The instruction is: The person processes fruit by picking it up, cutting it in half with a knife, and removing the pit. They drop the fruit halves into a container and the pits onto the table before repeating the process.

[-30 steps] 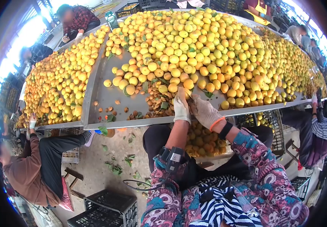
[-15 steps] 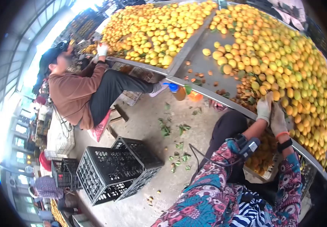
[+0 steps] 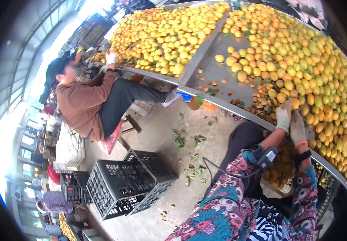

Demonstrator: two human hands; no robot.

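Note:
My left hand (image 3: 284, 117) and my right hand (image 3: 298, 129), both in pale work gloves, are pressed close together at the near edge of a metal sorting table (image 3: 213, 74). They sit beside a heap of brown pits and halves (image 3: 261, 105), just below a large pile of yellow-orange fruit (image 3: 302, 60). The gloves hide whatever is between them. A black device (image 3: 266, 154) is strapped to my left forearm. Under the table edge, below my hands, stands a crate of cut fruit (image 3: 280, 173).
A person in a brown top (image 3: 83, 102) sits at the left and reaches onto a second fruit-covered table (image 3: 161, 32). Black plastic crates (image 3: 121, 184) stand on the concrete floor, with scattered leaves (image 3: 181, 140) nearby. An orange bottle (image 3: 192, 103) hangs at the table's corner.
The view has swung to the left, then shifted slightly. My hands stay together at the table edge. The person in brown leans a little further toward the left table.

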